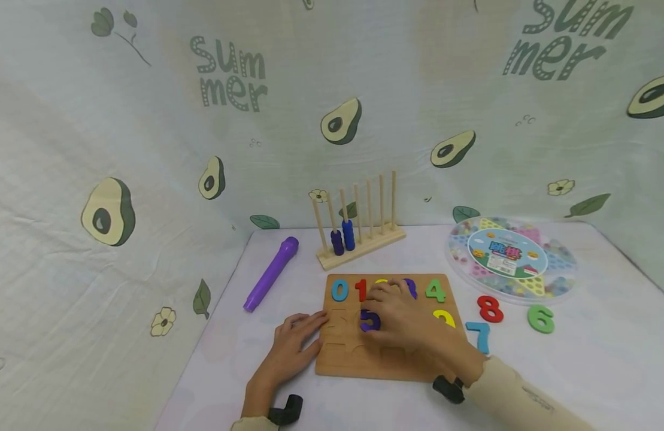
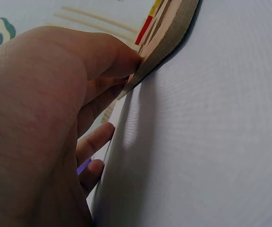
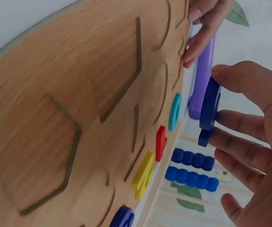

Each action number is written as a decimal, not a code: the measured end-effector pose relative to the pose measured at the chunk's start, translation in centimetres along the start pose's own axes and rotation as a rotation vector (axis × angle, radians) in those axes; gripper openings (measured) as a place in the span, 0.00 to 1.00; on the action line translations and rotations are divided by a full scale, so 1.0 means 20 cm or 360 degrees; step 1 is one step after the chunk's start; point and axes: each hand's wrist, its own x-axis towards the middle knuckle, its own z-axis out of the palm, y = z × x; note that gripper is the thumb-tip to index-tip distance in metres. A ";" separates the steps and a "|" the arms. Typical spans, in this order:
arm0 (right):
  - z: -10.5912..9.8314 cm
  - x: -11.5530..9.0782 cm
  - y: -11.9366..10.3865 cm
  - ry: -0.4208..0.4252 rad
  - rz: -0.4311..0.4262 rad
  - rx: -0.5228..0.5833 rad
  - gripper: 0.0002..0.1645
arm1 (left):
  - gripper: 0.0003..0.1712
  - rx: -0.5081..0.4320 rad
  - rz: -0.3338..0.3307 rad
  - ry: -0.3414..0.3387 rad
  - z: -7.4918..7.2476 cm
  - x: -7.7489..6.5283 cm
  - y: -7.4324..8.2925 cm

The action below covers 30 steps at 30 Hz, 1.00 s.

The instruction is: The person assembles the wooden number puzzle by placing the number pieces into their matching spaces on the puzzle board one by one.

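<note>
A purple number 5 [image 1: 370,321] is pinched between the thumb and fingers of my right hand [image 1: 402,314], held above the wooden number board [image 1: 342,365]. In the right wrist view the purple piece [image 3: 208,108] stands on edge, apart from the board. My left hand [image 1: 290,347] touches the board's left edge with thumb and index finger; the left wrist view shows the thumb [image 2: 122,59] against its side. Along the board's top row sit a blue 0 [image 1: 339,290], red 1 [image 1: 361,290], yellow 2 [image 3: 143,176], purple 3 [image 1: 412,288] and green 4 [image 1: 435,290]. My right hand partly covers the 2 and 3.
Right of the board lie a red 8 [image 1: 490,309], a blue 7 [image 1: 479,337] and a green 6 [image 1: 540,319]. A yellow piece [image 1: 445,317] shows beside my right hand. Behind stand a peg rack [image 1: 364,244] with beads and a round game box [image 1: 558,287]. A purple stick [image 1: 271,274] lies left.
</note>
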 end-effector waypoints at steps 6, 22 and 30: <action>0.05 0.06 -0.02 -0.0004 -0.0033 0.0044 0.26 | 0.28 0.0002 0.0020 -0.0006 0.00 0.00 -0.01; 0.13 0.18 -0.07 -0.0107 -0.0023 0.0139 0.30 | 0.28 -0.0001 0.0051 0.0007 -0.01 0.01 -0.01; 0.18 0.23 -0.08 -0.0191 0.0010 0.0155 0.29 | 0.29 -0.0013 0.0111 0.0043 -0.01 0.00 -0.01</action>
